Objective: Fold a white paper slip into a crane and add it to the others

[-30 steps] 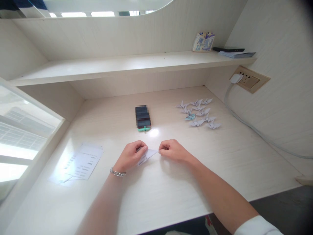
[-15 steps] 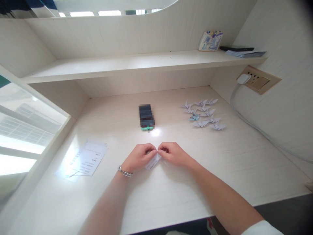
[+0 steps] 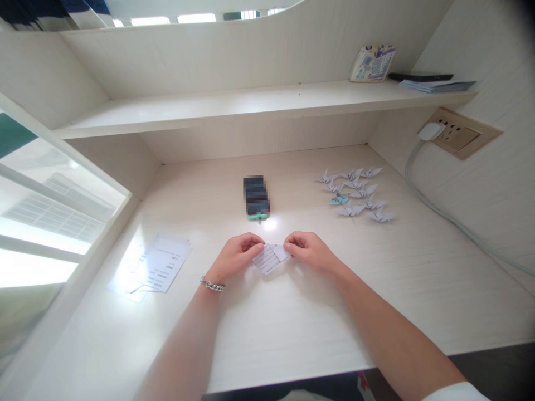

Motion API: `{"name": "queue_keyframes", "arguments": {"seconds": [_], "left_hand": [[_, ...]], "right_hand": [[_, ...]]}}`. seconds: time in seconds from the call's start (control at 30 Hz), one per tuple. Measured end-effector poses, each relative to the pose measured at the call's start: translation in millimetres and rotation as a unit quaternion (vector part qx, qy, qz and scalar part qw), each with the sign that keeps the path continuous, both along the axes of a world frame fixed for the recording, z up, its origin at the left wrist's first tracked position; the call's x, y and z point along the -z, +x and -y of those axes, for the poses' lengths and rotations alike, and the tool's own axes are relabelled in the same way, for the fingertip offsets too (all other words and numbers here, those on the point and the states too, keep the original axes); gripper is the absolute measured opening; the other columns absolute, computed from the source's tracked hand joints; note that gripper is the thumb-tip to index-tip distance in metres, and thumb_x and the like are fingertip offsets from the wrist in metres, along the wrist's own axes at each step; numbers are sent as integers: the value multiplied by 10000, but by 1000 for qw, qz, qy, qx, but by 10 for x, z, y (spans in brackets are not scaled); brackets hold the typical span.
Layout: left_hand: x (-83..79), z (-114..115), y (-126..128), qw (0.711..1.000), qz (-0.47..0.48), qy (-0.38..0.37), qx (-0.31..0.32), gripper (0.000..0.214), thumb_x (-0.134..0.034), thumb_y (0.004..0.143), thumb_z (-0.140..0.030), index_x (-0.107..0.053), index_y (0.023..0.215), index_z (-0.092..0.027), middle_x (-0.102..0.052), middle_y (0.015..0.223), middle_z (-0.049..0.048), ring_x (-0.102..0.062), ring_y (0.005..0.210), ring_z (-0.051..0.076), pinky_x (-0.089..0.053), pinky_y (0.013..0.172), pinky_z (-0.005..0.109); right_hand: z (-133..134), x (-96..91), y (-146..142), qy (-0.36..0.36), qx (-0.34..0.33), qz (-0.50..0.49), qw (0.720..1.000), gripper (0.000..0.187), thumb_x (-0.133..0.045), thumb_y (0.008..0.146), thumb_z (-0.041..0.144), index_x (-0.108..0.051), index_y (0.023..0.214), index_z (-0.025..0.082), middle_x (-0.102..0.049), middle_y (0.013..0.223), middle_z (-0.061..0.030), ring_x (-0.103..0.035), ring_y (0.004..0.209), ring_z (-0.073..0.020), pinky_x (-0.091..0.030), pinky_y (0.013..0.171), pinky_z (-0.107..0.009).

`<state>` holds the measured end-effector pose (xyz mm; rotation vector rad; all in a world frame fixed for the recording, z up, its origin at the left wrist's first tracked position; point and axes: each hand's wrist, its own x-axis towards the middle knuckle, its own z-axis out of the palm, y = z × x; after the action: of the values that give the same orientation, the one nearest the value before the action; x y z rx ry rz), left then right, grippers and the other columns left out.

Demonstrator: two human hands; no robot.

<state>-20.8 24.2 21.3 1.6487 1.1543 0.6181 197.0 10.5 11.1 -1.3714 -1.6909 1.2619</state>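
A small folded piece of printed paper (image 3: 270,259) is held just above or on the desk, between my two hands. My left hand (image 3: 239,253), with a silver chain bracelet at the wrist, pinches its left corner between thumb and fingers. The right corner is pinched by my right hand (image 3: 311,250). Beyond the hands lies a dark phone-like object (image 3: 256,195), blurred out, with a green edge. Several folded paper cranes (image 3: 353,210) stand in a cluster at the back right; one paper crane (image 3: 339,199) is bluish.
Printed sheets of paper (image 3: 167,264) lie in a stack on the left of the desk (image 3: 267,334). Above the back runs a shelf (image 3: 234,106) with a colourful packet (image 3: 371,63) and a notepad (image 3: 437,85). A white cable (image 3: 451,220) hangs from the wall socket (image 3: 468,133).
My hands have moved apart, and the paper between them is opened out wider with more print showing. The whole view has shifted slightly.
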Motion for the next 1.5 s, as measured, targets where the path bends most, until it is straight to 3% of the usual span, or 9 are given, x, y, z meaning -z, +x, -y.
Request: {"name": "queue_keyframes", "arguments": {"seconds": [0.23,0.43,0.6,0.73,0.9,1.03,1.2,1.33,1.5], "left_hand": [[44,95,195,999,-22,24,19,206,-469,819,-309,-612,803,-161,-637,780,37,-564,703,139,-430,605,237],[8,71,151,999,-23,31,15,176,-497,791,-273,-622,750,-154,-626,721,25,-538,648,125,-404,561,221],[20,-5,8,999,24,-11,-41,207,-546,769,-329,-620,746,-137,-599,685,28,-514,603,118,-385,520,213],[51,-28,-33,996,48,-32,-73,229,-565,765,-360,-619,755,-137,-583,668,19,-495,578,107,-369,505,208],[62,-7,31,995,61,-51,-61,232,-583,759,-365,-627,742,-138,-598,675,23,-515,599,114,-384,521,211],[50,-15,19,994,72,-64,-53,219,-596,753,-352,-637,737,-137,-614,680,30,-531,606,120,-396,527,215],[35,-45,-48,984,147,-26,-96,170,-600,763,-296,-643,805,-136,-644,730,49,-575,665,131,-454,611,239],[67,-8,7,978,200,-37,-43,286,-649,731,-245,-638,999,-147,-663,975,109,-626,841,187,-504,704,287],[86,25,47,977,213,-23,-8,182,-672,710,-226,-696,870,-143,-654,1034,116,-614,942,218,-507,769,305]], "right_hand": [[77,-34,-108,28,-20,42,999,151,-489,759,241,-615,736,162,-583,656,9,-486,590,-107,-344,531,-218],[81,-27,-118,30,-25,61,997,125,-486,716,189,-597,663,167,-566,626,21,-471,575,-100,-329,509,-209],[3,7,45,-23,-20,17,999,102,-508,697,187,-596,651,162,-566,598,13,-475,558,-106,-334,508,-219],[-17,-15,97,-27,27,-35,999,120,-521,738,243,-595,690,162,-594,646,-5,-516,606,-120,-372,562,-233],[36,-32,-29,-29,6,-59,998,170,-540,765,330,-605,768,173,-607,718,-6,-524,626,-122,-380,558,-236],[32,16,-56,-51,2,-72,996,161,-566,751,308,-587,689,161,-556,615,11,-487,566,-110,-350,521,-234],[-17,56,11,-124,2,-207,971,168,-620,726,303,-588,676,146,-560,601,2,-471,531,-95,-356,534,-241],[-3,28,12,-193,-12,-279,941,191,-665,700,307,-587,658,138,-563,596,-3,-469,522,-85,-353,535,-234],[25,20,-13,-254,-26,-306,917,218,-676,699,332,-591,664,135,-549,585,6,-458,509,-72,-350,523,-217]]}}
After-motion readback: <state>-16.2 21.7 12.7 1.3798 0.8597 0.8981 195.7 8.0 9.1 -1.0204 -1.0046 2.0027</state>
